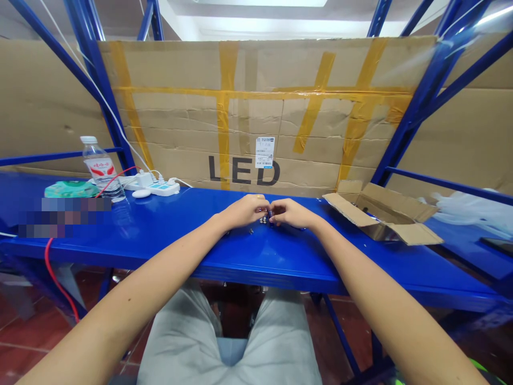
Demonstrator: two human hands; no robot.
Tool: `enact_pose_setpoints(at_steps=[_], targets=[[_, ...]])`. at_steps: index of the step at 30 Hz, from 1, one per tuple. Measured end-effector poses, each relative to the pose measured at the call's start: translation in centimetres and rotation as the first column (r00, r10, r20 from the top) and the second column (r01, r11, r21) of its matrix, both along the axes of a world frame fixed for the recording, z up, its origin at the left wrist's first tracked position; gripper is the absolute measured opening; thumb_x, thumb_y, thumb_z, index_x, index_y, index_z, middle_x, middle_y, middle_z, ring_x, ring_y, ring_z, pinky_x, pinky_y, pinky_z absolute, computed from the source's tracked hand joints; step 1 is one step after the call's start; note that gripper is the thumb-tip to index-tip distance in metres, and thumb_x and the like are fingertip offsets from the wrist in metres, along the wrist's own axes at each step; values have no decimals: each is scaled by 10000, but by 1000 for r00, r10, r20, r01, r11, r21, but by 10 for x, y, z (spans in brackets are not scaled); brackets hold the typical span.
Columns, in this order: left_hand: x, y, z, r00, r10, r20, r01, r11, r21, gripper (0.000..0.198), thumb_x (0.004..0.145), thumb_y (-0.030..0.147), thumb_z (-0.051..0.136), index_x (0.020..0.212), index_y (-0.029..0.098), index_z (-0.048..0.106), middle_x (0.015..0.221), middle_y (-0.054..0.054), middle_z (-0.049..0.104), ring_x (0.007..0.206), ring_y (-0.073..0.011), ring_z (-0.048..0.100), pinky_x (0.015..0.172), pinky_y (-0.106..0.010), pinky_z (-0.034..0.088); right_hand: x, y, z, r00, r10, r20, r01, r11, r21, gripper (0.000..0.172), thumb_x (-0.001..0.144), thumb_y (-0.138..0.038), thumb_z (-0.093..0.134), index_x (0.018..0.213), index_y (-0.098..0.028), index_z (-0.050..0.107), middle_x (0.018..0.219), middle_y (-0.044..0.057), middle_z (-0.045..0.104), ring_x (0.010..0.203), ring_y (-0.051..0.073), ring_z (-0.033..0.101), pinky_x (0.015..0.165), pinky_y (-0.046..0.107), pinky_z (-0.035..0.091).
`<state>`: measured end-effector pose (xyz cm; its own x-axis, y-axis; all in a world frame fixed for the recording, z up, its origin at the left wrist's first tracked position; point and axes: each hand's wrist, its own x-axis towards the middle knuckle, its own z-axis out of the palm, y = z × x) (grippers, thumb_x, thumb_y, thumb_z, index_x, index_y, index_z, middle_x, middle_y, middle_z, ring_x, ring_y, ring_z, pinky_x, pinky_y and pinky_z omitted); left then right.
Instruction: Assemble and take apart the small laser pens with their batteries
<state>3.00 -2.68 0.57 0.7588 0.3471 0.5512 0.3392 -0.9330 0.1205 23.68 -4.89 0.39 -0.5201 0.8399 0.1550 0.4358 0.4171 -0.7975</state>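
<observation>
My left hand [247,210] and my right hand [292,213] meet over the blue table, fingertips almost touching. Both have curled, closed fingers. Just under the left fingertips is a small piece with a black-and-white checkered look [263,220]. Between the two hands shows a small dark piece [270,214], pinched at the right fingertips; its kind is too small to tell. Whatever the left fingers grip is mostly hidden by them. A tiny dark bit [251,231] lies on the tabletop near my left hand.
An open cardboard box [380,211] stands at the right, with clear plastic bags [476,211] beyond it. To the left are a water bottle [100,168], a green packet [70,189] and a white power strip [162,187]. A large cardboard sheet [180,128] closes off the back.
</observation>
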Motion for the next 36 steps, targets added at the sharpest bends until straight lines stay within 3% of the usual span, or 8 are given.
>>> enact_pose_setpoints(at_steps=[6,13,18,24,26,29,33,36], targets=[[3,-1,2,971,104,215,-70,984,-161,100,830,149,618,912,165,673,819,-13,668,733,-115,590,700,-247,450,3,4,-1,998,-2,69,-3,997,79,163,643,-185,659,804,-176,678,812,11,699,803,178,626,795,313,489],[7,-11,0,987,-16,158,53,972,-231,80,826,193,634,886,176,685,840,-13,680,779,-130,609,728,-254,454,3,2,1,997,22,68,-25,998,52,173,650,-181,642,818,-172,682,826,20,702,790,185,619,762,312,490],[2,-11,3,993,-94,68,101,988,-117,118,868,193,589,926,188,691,938,-41,700,874,-147,627,796,-258,453,2,-1,3,999,37,-4,-37,999,-38,190,647,-191,660,834,-160,665,809,27,694,732,168,624,695,303,515],[3,-14,4,992,-17,-123,26,997,75,229,902,164,486,910,219,708,991,-51,716,935,-166,639,846,-273,431,5,2,-1,998,50,-48,-54,995,-81,188,658,-240,707,819,-167,643,818,28,689,749,167,636,693,315,548],[2,-15,5,997,-3,-77,9,997,70,223,884,168,497,946,216,706,1016,-54,715,945,-171,637,845,-276,433,5,3,-1,998,35,-44,-39,996,-75,187,663,-244,708,820,-168,642,798,26,683,724,161,631,674,309,544],[-3,-13,11,999,36,22,-34,996,-81,215,831,171,528,950,190,705,944,-42,718,860,-162,635,777,-262,444,6,3,-1,999,19,-34,-21,998,-61,173,668,-239,703,810,-170,634,785,27,683,707,157,625,662,304,534],[-18,-8,20,970,-28,-242,-77,907,-413,240,712,141,564,883,182,727,731,6,672,646,-127,579,609,-231,419,5,3,-1,1000,6,-13,-7,999,-47,164,673,-233,690,807,-171,619,754,15,671,676,143,601,660,292,511],[-24,-6,21,943,-63,-326,-119,853,-508,230,671,142,596,848,186,735,737,5,681,652,-135,588,611,-233,431,3,2,-1,1000,9,1,-9,999,-39,160,681,-241,676,807,-172,605,732,5,662,651,135,584,651,286,485]])
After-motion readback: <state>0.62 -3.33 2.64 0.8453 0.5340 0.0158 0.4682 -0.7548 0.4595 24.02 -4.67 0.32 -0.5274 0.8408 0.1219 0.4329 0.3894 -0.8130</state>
